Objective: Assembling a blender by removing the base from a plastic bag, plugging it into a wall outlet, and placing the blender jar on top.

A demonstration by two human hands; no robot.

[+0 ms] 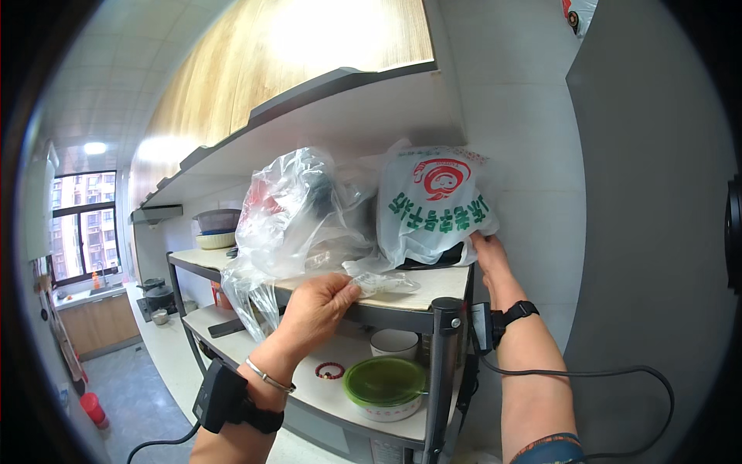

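Head view, sole camera. Left hand (315, 305) at the front edge of the upper shelf (454, 280): thumb and bent forefinger pressed together, pinching a loose plastic end (386, 284) that lies flat on the board; whether it belongs to the clear bag (297, 224) or the white bag (433, 201) cannot be told. Pinch is at the film's near end, presumably because thin film offers no firmer hold. Right hand (488, 259) at the white bag's right lower side, fingers reaching round its edge; tips hidden, so cannot tell whether they grip or merely rest there. That placement probably steadies the load from the flank, the narrow gap beside the wall leaving little other access. White bag, printed red and green, stands at the shelf's right end, draped over a dark object (448, 256) whose lower edge shows; the film's slackness suggests it covers rather than fits. Clear bag, bulky, sits to its left, its skirt hanging over the front edge, apparently too loose to stay on the board. Lower shelf: green-lidded bowl (384, 381) near the right post, white bowl (394, 342) behind, bead bracelet (330, 371) to the left.
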